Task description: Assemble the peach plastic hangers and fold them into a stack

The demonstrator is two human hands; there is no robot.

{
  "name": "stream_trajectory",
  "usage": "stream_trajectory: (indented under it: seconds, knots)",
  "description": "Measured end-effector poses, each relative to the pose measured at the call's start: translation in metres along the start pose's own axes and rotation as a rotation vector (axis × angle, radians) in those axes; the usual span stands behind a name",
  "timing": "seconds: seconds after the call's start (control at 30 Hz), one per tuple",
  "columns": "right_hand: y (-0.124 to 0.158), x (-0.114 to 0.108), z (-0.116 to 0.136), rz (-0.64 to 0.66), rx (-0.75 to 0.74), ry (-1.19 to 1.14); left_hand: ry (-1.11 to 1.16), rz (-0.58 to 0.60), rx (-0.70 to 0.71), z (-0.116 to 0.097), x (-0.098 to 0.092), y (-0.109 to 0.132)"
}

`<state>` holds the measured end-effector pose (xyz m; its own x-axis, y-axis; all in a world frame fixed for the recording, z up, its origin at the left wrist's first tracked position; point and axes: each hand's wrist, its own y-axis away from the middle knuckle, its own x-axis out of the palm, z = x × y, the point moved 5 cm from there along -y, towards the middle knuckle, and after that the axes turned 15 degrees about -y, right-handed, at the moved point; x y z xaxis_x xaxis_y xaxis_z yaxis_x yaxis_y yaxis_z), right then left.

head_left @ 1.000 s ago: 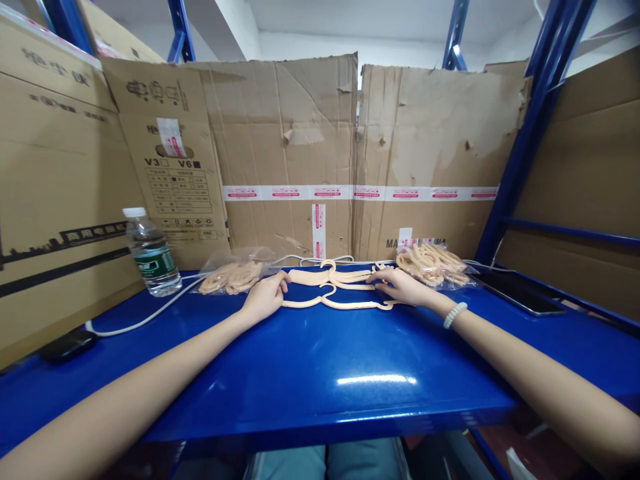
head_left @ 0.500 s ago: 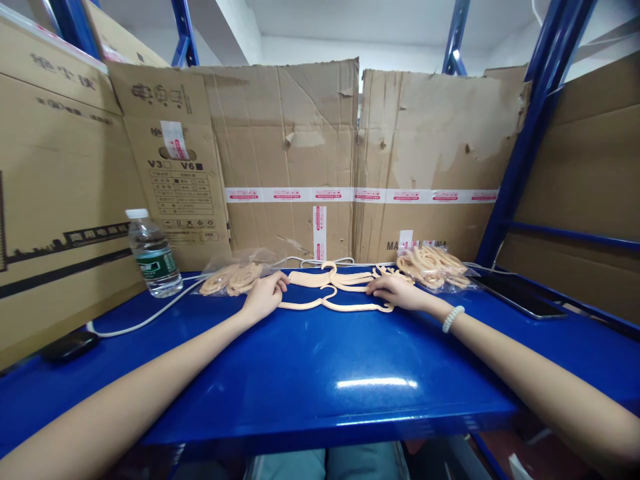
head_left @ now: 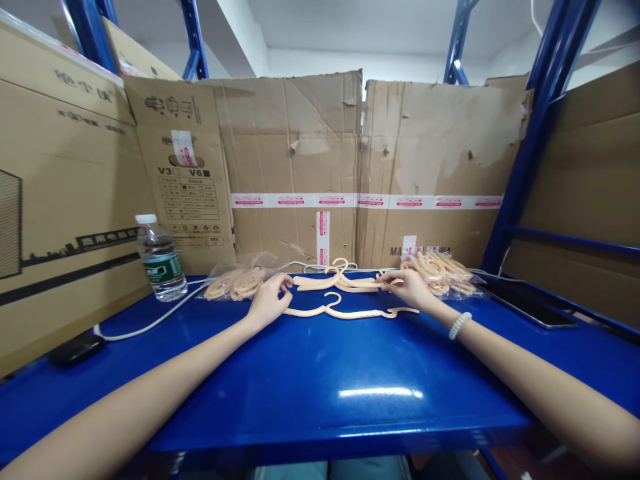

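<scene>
The left hand [head_left: 271, 298] is at mid-frame, left of centre, its fingers curled and thumb and fingertips pressed together on the left end of the upper hangers [head_left: 314, 284]. The right hand [head_left: 407, 287], right of centre, has its fingers stretched a little longer, the tips pinching the right end of the same hangers. These two beige hangers overlap at the centre of the frame, hooks upward in view; whether the hands grip one or both, I cannot tell. Just below them in the frame, the front hanger [head_left: 350, 314] lies on the blue table [head_left: 320, 387], its left end close to the left hand and partly hidden. Behind the left hand, a clear bag [head_left: 261, 262] holds beige pieces [head_left: 235, 283]; beyond the right hand, a second clear bag [head_left: 475, 290] holds a heap of similar beige pieces [head_left: 440, 272]. At the left of the frame, an upright capped bottle [head_left: 163, 263] with a green label contains clear liquid. Cardboard boxes [head_left: 295, 160] stand along the back.
</scene>
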<state>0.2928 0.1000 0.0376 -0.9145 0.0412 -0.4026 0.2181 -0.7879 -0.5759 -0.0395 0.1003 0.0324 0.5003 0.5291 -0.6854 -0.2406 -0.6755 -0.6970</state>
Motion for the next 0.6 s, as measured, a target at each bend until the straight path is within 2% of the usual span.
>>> stream_trajectory:
  seconds: [0.2, 0.3, 0.43, 0.6]
  knots:
    - [0.001, -0.010, 0.014, -0.187, -0.014, -0.129, -0.075, -0.023, 0.134, -0.014, 0.000, 0.004]
    - [0.002, -0.010, 0.017, -0.260, -0.024, -0.280, -0.083, 0.003, 0.177, -0.019, 0.001, 0.005]
    - [0.005, -0.001, 0.017, -0.297, -0.004, -0.490, -0.053, 0.030, 0.197, -0.023, 0.001, 0.007]
    - [0.008, 0.008, 0.025, -0.299, -0.024, -0.625, 0.042, 0.029, 0.238, -0.031, -0.003, 0.007]
